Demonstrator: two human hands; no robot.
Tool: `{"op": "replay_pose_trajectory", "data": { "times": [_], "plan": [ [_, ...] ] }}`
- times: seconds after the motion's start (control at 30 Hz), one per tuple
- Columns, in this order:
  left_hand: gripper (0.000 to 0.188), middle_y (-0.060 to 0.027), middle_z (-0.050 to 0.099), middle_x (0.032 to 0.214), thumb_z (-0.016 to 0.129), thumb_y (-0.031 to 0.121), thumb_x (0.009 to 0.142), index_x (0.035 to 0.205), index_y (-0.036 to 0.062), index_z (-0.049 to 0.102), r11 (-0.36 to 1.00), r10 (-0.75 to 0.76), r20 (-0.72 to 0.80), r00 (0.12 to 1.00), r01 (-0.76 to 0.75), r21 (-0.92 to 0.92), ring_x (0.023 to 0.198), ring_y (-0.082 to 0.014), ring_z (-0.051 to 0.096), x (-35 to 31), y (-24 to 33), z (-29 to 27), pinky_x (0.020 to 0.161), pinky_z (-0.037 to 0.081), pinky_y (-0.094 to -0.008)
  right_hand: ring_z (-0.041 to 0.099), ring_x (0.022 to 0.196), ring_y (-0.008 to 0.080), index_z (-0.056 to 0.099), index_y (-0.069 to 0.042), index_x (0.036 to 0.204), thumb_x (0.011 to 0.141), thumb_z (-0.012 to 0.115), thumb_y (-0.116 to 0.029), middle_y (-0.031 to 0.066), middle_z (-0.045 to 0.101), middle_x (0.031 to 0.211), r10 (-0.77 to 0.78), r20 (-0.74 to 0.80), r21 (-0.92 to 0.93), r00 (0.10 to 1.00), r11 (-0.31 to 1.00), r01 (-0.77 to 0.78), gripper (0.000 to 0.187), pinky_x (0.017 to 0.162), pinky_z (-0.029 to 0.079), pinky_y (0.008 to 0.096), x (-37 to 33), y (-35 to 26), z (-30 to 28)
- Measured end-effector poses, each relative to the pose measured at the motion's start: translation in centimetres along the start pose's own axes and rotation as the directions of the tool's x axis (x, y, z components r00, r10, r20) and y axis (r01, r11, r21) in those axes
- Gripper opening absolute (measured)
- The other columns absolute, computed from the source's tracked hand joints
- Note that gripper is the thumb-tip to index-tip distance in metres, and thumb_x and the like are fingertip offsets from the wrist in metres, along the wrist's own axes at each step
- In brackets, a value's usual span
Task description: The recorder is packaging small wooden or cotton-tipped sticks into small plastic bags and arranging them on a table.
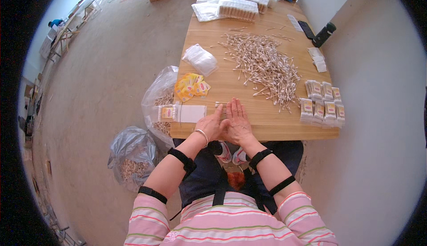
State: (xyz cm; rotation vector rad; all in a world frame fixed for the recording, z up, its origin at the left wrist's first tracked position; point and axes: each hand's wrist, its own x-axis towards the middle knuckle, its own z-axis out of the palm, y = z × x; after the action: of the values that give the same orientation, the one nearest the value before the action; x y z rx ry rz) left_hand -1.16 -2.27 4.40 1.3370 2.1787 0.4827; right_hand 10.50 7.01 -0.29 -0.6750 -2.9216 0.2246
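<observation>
Near the table's front edge, a neat row of cotton swabs (223, 112) lies between my two hands. My left hand (210, 126) borders the row on its left, one finger stretched along the swabs, its other fingers partly hidden. On the other side, my right hand (238, 120) lies flat with fingers straight and close together, its edge against the row. The thumbs come close together at the near end. Left of my left hand are a white card (193, 113) and a clear bag of cotton swabs (167, 113) with a yellow label.
A loose heap of cotton swabs (267, 63) spreads across the table (209, 36). Yellow cards (192, 87) and clear bags (200, 59) lie left. Filled packs (322, 101) stand right, near a dark bottle (324, 34). Bags of swabs (133, 157) sit on the floor.
</observation>
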Motion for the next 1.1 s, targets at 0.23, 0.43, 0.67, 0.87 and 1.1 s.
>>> {"op": "replay_pose_trajectory", "data": {
  "times": [0.23, 0.43, 0.67, 0.87, 1.1],
  "plan": [
    [0.056, -0.0254, 0.062, 0.099, 0.05, 0.04, 0.09, 0.133, 0.0075, 0.035, 0.998, 0.06, -0.026, 0.998, -0.06, -0.002, 0.093, -0.0412, 0.06, 0.0, -0.3, 0.1, 0.081, 0.048, -0.0472, 0.007, 0.141, 0.0365, 0.017, 0.007, 0.141, 0.081, 0.048, -0.044, 0.0254, 0.011, 0.149, 0.0, 0.014, -0.07, 1.0, 0.998, 0.001, 0.084, 0.115, 0.005, 0.044, 0.0, 0.2, -0.1],
    [0.032, -0.0185, 0.064, 0.098, 0.057, 0.027, 0.087, 0.116, 0.0126, 0.055, 0.998, -0.047, -0.2, 0.979, 0.052, 0.021, 0.089, -0.0362, 0.062, 2.3, -1.0, -1.1, 0.078, 0.049, -0.0431, 0.006, 0.141, 0.0367, 0.016, 0.008, 0.141, 0.078, 0.051, -0.061, 0.0261, 0.01, 0.149, 0.021, 0.111, 0.009, 0.994, 1.0, -0.023, 0.1, 0.114, 0.004, 0.0447, 0.3, -0.6, -1.8],
    [0.019, -0.0142, 0.059, 0.088, 0.064, 0.009, 0.079, 0.097, 0.0045, 0.063, 0.99, 0.082, -0.361, 0.929, -0.118, -0.078, 0.086, -0.0322, 0.059, 5.3, -2.6, 0.2, 0.078, 0.049, -0.0376, 0.002, 0.141, 0.0365, 0.016, 0.008, 0.141, 0.077, 0.051, -0.067, 0.0255, 0.008, 0.15, 0.027, 0.08, 0.0, 0.996, 1.0, -0.027, 0.105, 0.114, 0.003, 0.0461, 0.0, -0.9, -1.8],
    [0.024, -0.0152, 0.061, 0.105, 0.057, 0.013, 0.088, 0.108, 0.0015, 0.061, 0.907, -0.075, -0.528, 0.846, -0.162, -0.388, 0.099, -0.0279, 0.059, 4.1, -1.7, 2.2, 0.088, 0.046, -0.0347, 0.006, 0.141, 0.0352, 0.019, 0.007, 0.14, 0.079, 0.056, -0.053, 0.0234, 0.01, 0.15, 0.058, -0.025, 0.13, 0.998, 0.99, -0.054, 0.093, 0.113, 0.006, 0.0476, -0.3, -0.3, -1.1],
    [0.05, -0.0134, 0.038, 0.141, 0.035, 0.03, 0.101, 0.136, -0.0049, 0.035, 0.387, -0.129, -0.383, 0.915, -0.309, -0.869, 0.132, -0.0207, 0.033, 2.4, -2.4, 4.8, 0.11, 0.024, -0.0314, 0.013, 0.139, 0.0362, 0.024, 0.008, 0.138, 0.082, 0.055, -0.043, 0.0247, 0.015, 0.149, 0.062, -0.08, 0.151, 0.995, 0.987, -0.049, 0.082, 0.114, 0.011, 0.0449, -0.5, -0.7, -0.7]
  ]
}}
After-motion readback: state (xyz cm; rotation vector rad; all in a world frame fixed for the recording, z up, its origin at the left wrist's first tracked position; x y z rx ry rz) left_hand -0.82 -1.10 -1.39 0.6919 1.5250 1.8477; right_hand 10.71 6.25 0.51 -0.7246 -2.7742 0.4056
